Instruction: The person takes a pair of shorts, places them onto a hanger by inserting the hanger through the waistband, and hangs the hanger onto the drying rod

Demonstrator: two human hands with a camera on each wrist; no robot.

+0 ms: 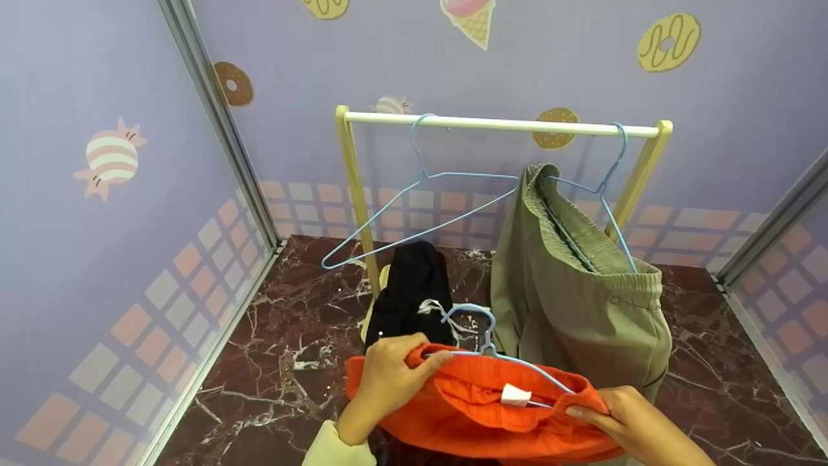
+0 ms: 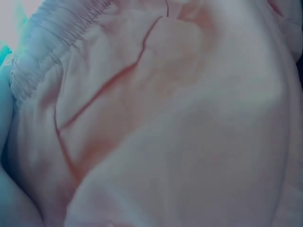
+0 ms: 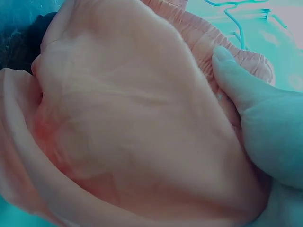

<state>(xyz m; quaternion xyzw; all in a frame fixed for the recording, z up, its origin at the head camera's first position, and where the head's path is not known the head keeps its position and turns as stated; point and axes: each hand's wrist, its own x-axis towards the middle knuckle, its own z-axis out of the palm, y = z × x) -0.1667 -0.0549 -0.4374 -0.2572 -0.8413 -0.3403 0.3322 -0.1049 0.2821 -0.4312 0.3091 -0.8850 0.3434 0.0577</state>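
Orange-red shorts (image 1: 446, 421) with a gathered elastic waistband and a white label are held up at the bottom of the head view. A light blue hanger (image 1: 488, 353) lies along the inside of the waistband, its hook pointing up. At the waistband's left end, my left hand (image 1: 391, 372) pinches cloth and hanger with thumb and fingers. My right hand (image 1: 624, 414) grips the right end, thumb on the inner side. The right wrist view shows that thumb on the gathered waistband (image 3: 199, 42). Cloth with a seam (image 2: 104, 90) fills most of the left wrist view.
Ahead stands a clothes rack with a white rail (image 1: 485, 123) and wooden posts. A bare blue hanger (image 1: 420, 226) hangs on its left; olive green pants (image 1: 569, 291) hang on the right. Black clothing (image 1: 411, 285) with white drawstrings is behind my left hand. Patterned walls (image 1: 84, 259) flank the marble floor (image 1: 272, 382).
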